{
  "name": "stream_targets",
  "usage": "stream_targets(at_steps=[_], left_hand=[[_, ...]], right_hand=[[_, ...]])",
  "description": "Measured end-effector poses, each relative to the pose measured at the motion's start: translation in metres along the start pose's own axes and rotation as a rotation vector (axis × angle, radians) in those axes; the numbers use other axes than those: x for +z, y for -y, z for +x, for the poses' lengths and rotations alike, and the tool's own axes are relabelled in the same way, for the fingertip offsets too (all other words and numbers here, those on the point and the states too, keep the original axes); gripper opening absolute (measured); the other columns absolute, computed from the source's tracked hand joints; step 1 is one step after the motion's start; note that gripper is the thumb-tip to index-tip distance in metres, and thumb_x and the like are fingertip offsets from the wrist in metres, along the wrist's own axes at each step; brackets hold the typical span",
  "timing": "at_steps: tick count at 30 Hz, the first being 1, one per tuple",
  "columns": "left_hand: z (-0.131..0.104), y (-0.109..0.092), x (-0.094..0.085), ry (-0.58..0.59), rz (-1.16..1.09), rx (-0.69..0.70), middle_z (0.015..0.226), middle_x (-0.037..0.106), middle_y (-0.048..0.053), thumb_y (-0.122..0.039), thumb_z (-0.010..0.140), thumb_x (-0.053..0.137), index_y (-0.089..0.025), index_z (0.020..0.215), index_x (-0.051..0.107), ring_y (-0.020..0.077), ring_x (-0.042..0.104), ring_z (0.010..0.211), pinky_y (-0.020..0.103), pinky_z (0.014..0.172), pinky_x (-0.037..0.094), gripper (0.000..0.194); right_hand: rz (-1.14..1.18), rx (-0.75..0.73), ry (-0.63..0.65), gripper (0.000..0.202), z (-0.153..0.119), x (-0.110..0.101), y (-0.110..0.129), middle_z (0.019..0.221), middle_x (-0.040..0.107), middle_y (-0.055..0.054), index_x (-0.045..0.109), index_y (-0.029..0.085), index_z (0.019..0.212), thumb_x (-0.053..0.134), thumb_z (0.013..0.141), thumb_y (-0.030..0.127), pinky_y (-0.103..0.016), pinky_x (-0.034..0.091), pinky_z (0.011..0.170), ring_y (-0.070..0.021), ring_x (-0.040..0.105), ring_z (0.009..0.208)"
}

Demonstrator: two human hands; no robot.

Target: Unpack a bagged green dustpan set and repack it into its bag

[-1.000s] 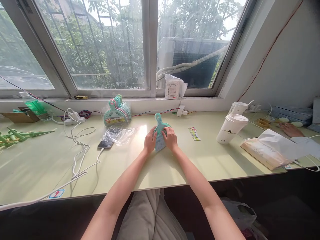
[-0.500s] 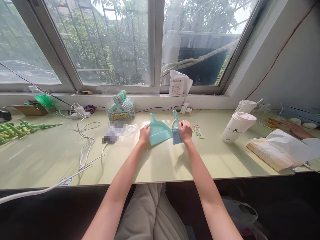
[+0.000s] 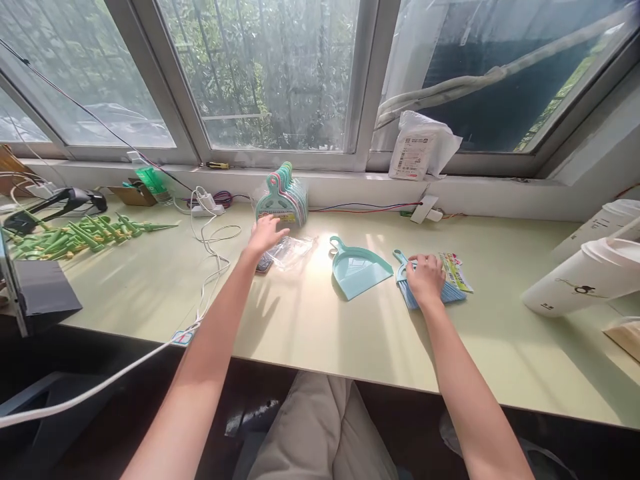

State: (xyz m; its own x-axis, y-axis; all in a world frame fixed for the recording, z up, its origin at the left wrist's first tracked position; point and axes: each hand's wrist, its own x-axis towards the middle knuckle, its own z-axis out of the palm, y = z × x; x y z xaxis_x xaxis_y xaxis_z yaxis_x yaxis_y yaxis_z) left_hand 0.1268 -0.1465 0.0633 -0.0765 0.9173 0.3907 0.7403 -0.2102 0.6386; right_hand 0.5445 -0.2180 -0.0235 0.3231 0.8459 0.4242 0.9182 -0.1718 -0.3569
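Note:
A mint-green dustpan lies on the table between my hands, touched by neither. My right hand rests over a small brush with blue bristles, its fingers bent on the brush; how firmly it grips is unclear. Just beyond that hand is a colourful label card. My left hand is raised with fingers spread, holding nothing, in front of a wrapped stack of dustpan sets. Below it lie a clear plastic wrapper and a dark phone-like object, partly hidden.
White cables run across the table at left, near green plastic pieces and black glasses-like gear. White cups stand at right. A wrapped package sits on the windowsill.
My left hand has let go of the dustpan and moved left to the wrapped stack. The brush now lies lower on the table under my right hand. The view has turned left.

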Motion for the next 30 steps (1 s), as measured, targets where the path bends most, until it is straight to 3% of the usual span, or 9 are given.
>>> stream_targets(at_steps=[3, 6, 9, 11, 13, 15, 18, 23, 30], left_hand=[[0.036, 0.034, -0.047, 0.048, -0.261, -0.105, 0.111, 0.070, 0.014, -0.046, 0.085, 0.056, -0.013, 0.095, 0.072, 0.0266, 0.063, 0.107, 0.043, 0.100, 0.043, 0.038], [0.065, 0.055, -0.064, 0.041, -0.350, -0.239, 0.100, 0.073, 0.016, -0.045, 0.086, 0.052, -0.011, 0.089, 0.073, 0.0230, 0.068, 0.091, 0.041, 0.092, 0.048, 0.040], [0.082, 0.068, -0.059, 0.089, -0.373, -0.279, 0.098, 0.074, 0.017, -0.043, 0.083, 0.057, -0.011, 0.085, 0.074, 0.0246, 0.069, 0.090, 0.042, 0.092, 0.048, 0.037], [0.089, 0.072, -0.051, 0.173, -0.470, -0.223, 0.102, 0.073, 0.017, -0.046, 0.082, 0.059, -0.012, 0.090, 0.075, 0.0254, 0.069, 0.092, 0.042, 0.093, 0.049, 0.039], [0.094, 0.073, -0.042, 0.280, -0.562, -0.168, 0.107, 0.072, 0.016, -0.049, 0.081, 0.061, -0.013, 0.096, 0.076, 0.0263, 0.069, 0.095, 0.042, 0.094, 0.049, 0.041], [0.097, 0.070, -0.033, 0.407, -0.622, -0.143, 0.109, 0.072, 0.015, -0.049, 0.079, 0.064, -0.014, 0.100, 0.075, 0.0275, 0.068, 0.100, 0.042, 0.096, 0.049, 0.043], [0.104, 0.065, -0.020, 0.543, -0.681, -0.120, 0.106, 0.073, 0.014, -0.048, 0.080, 0.066, -0.013, 0.099, 0.075, 0.0284, 0.067, 0.104, 0.043, 0.098, 0.049, 0.041], [0.113, 0.064, 0.000, 0.573, -0.680, -0.126, 0.093, 0.075, 0.013, -0.042, 0.082, 0.065, -0.010, 0.088, 0.076, 0.0299, 0.068, 0.101, 0.045, 0.096, 0.051, 0.034], [0.104, 0.087, 0.017, 0.600, -0.642, -0.144, 0.099, 0.075, 0.011, -0.038, 0.084, 0.061, -0.013, 0.091, 0.076, 0.0299, 0.066, 0.106, 0.044, 0.098, 0.050, 0.030]], right_hand=[[0.076, -0.065, -0.056, 0.029, -0.005, -0.005, 0.011, 0.110, 0.059, -0.016, 0.066, 0.018, 0.100, 0.042, 0.088, 0.030, -0.046, 0.042, 0.088, -0.0328, 0.049, 0.108], [0.223, -0.265, -0.048, 0.029, -0.018, -0.008, 0.047, 0.114, 0.061, -0.013, 0.064, 0.021, 0.104, 0.043, 0.091, 0.035, -0.047, 0.041, 0.095, -0.0313, 0.051, 0.111], [0.342, -0.634, 0.182, 0.038, -0.037, -0.002, 0.118, 0.132, 0.056, -0.008, 0.054, 0.025, 0.127, 0.045, 0.093, 0.039, -0.047, 0.040, 0.103, -0.0297, 0.049, 0.123], [0.375, -0.904, 0.362, 0.049, -0.045, 0.010, 0.173, 0.148, 0.044, -0.001, 0.044, 0.032, 0.139, 0.048, 0.093, 0.044, -0.049, 0.034, 0.111, -0.0292, 0.039, 0.137], [0.407, -1.034, 0.456, 0.048, -0.045, 0.026, 0.218, 0.145, 0.047, 0.004, 0.046, 0.038, 0.138, 0.051, 0.091, 0.047, -0.053, 0.031, 0.113, -0.0298, 0.040, 0.137], [0.366, -1.054, 0.495, 0.041, -0.037, 0.044, 0.243, 0.138, 0.054, 0.005, 0.053, 0.044, 0.131, 0.053, 0.090, 0.045, -0.050, 0.035, 0.111, -0.0276, 0.046, 0.132], [0.213, -1.052, 0.469, 0.033, -0.018, 0.065, 0.241, 0.134, 0.058, 0.001, 0.058, 0.042, 0.124, 0.050, 0.093, 0.035, -0.044, 0.042, 0.103, -0.0259, 0.050, 0.126], [0.002, -0.968, 0.351, 0.035, -0.001, 0.077, 0.193, 0.134, 0.058, -0.010, 0.056, 0.025, 0.128, 0.044, 0.094, 0.025, -0.043, 0.045, 0.091, -0.0302, 0.053, 0.121], [0.079, -0.818, 0.328, 0.040, -0.002, 0.080, 0.171, 0.136, 0.058, -0.004, 0.052, 0.031, 0.133, 0.040, 0.096, 0.033, -0.043, 0.044, 0.089, -0.0301, 0.053, 0.123]])
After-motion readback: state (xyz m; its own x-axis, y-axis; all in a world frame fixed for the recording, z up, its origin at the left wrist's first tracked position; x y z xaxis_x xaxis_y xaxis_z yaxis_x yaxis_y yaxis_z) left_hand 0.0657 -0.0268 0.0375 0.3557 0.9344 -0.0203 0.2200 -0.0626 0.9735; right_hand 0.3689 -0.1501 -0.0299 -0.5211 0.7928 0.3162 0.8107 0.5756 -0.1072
